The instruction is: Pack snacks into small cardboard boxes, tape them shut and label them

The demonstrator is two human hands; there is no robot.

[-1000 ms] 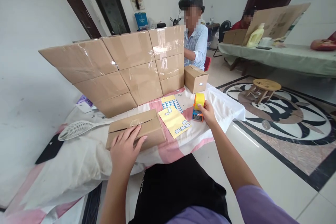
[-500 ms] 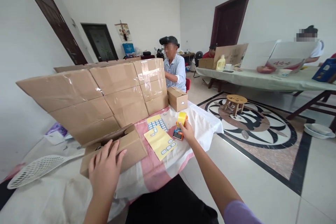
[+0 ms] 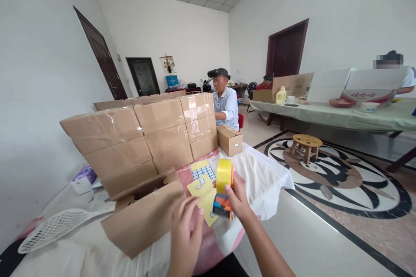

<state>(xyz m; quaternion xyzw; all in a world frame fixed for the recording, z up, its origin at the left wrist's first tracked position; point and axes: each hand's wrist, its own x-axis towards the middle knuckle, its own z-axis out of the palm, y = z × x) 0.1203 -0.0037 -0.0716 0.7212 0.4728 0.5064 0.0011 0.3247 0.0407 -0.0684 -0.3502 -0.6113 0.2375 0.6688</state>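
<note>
My right hand (image 3: pixel 239 199) grips an orange and blue tape dispenser (image 3: pixel 224 190) with a wide yellow roll, raised above the table. Close to the right side of a small cardboard box (image 3: pixel 146 216), my left hand (image 3: pixel 186 225) hovers with bent fingers, thumb apart and nothing visible in it. That box stands with its top flaps up, tilted toward me, its inside mostly hidden. Beneath the dispenser lie yellow sheets (image 3: pixel 196 188) bearing blue-edged white labels, partly covered by the dispenser and my hands.
A wall of stacked, taped cardboard boxes (image 3: pixel 167 134) rises behind the open box. One closed box (image 3: pixel 230 139) with a label stands at the far table end. A white slotted skimmer (image 3: pixel 55 227) lies at left. A person (image 3: pixel 226 104) sits beyond; a wooden stool (image 3: pixel 307 145) stands right.
My right hand has lifted the tape dispenser off the table toward me. My left hand has left the box and moved right. The box now tilts, and the view has shifted upward.
</note>
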